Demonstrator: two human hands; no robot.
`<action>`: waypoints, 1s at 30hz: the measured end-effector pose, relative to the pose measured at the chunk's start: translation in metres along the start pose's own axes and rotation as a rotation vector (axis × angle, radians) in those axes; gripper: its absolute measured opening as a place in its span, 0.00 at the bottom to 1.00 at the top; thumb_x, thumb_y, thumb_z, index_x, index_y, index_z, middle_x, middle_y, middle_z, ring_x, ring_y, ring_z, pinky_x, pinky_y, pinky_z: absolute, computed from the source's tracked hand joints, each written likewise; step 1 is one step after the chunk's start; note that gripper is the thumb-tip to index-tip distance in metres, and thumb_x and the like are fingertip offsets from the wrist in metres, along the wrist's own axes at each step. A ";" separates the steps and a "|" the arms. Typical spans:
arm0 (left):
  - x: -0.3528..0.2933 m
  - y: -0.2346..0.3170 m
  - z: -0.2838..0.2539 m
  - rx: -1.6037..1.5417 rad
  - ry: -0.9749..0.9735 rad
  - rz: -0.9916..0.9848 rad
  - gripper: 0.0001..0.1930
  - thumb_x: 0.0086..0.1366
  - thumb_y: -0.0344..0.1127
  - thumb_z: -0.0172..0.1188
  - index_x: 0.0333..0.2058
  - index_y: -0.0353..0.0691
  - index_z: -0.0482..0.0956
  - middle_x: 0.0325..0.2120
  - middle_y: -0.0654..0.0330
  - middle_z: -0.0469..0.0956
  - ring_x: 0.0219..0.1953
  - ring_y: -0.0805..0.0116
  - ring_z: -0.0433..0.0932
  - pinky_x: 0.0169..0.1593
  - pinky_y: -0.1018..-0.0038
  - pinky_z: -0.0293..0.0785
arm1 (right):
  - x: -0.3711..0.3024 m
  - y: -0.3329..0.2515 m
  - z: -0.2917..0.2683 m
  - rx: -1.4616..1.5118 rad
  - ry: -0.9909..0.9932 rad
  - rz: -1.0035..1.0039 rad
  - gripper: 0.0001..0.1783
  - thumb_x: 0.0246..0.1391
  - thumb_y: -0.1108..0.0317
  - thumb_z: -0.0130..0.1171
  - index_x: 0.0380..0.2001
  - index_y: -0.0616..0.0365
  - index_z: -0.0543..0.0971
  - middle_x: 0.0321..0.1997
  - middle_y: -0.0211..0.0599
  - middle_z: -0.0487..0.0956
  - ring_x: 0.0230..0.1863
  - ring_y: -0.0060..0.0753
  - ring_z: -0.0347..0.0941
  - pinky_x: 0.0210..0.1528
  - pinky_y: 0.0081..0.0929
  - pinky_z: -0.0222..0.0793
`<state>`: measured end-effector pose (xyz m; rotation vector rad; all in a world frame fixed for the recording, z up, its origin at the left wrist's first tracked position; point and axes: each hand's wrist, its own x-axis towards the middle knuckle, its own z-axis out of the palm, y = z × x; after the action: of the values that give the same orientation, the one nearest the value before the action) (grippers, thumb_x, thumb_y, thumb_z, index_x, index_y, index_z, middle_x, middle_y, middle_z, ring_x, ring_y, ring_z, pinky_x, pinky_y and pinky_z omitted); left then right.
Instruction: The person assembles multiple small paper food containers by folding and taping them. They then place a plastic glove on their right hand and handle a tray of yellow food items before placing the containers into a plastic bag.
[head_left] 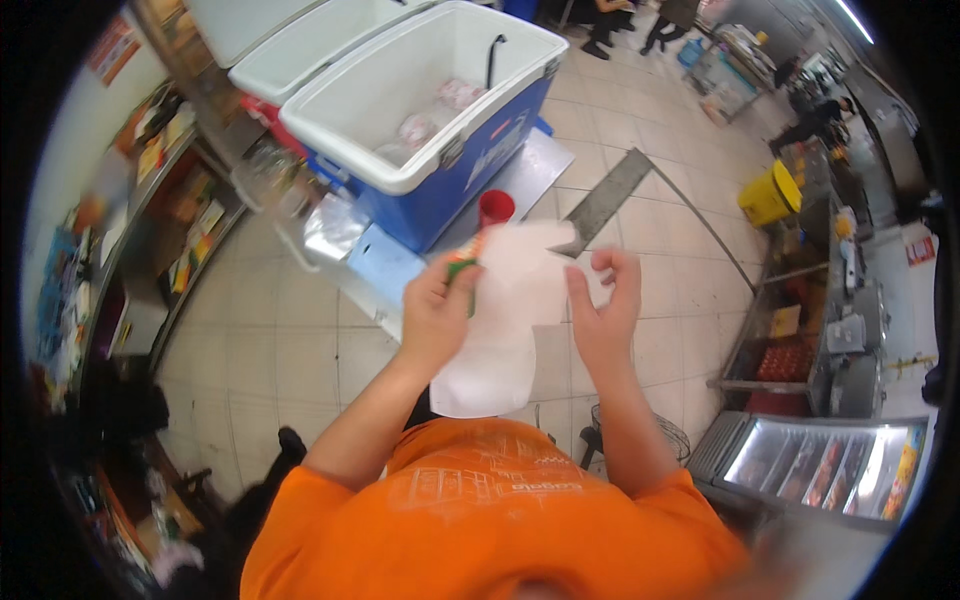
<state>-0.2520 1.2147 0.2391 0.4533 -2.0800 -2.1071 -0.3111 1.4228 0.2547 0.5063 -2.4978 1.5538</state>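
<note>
A large white sheet-like piece (505, 310), with an irregular, partly cut-out outline, spreads in front of my orange shirt. It looks like paper or thin plastic; blur hides which. My left hand (437, 308) is closed on its left side, together with a small green and orange item (462, 265) whose kind I cannot make out. Beside the sheet's right edge, my right hand (608, 300) has its thumb and fingers apart, with nothing visible between them. A red cup (496, 207) stands just beyond the sheet's top, next to a blue cooler box.
The blue and white cooler box (440, 215) stands uncovered on a metal surface (540, 170), wrapped packs inside. Shelves (180, 190) line the left. At right are a yellow bin (768, 195), metal racks and a glass-topped display case (825, 465). Other people stand far back.
</note>
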 end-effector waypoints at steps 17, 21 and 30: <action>-0.218 -0.005 -0.118 0.805 0.735 0.572 0.31 0.61 0.21 0.59 0.65 0.33 0.70 0.59 0.46 0.75 0.59 0.49 0.75 0.63 0.61 0.70 | -0.109 -0.079 0.125 0.731 -0.985 0.278 0.08 0.72 0.70 0.50 0.45 0.60 0.77 0.42 0.28 0.81 0.43 0.16 0.74 0.47 0.20 0.71; -0.239 0.003 -0.177 0.970 0.398 0.668 0.26 0.59 0.20 0.61 0.59 0.37 0.78 0.57 0.53 0.78 0.56 0.49 0.78 0.57 0.64 0.75 | -0.111 -0.107 0.172 0.757 -0.972 0.299 0.07 0.71 0.69 0.51 0.43 0.57 0.78 0.39 0.25 0.80 0.39 0.15 0.74 0.44 0.19 0.70; -0.276 -0.004 -0.355 -0.035 0.363 0.235 0.13 0.67 0.21 0.60 0.48 0.37 0.84 0.48 0.61 0.85 0.47 0.74 0.80 0.47 0.77 0.76 | -0.118 -0.213 0.339 0.745 -1.294 0.421 0.04 0.67 0.68 0.58 0.42 0.56 0.78 0.38 0.28 0.81 0.38 0.20 0.77 0.41 0.22 0.74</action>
<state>0.1200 0.9640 0.2678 0.5138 -1.7915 -1.7731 -0.1086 1.0579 0.2448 1.5841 -2.7082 3.0790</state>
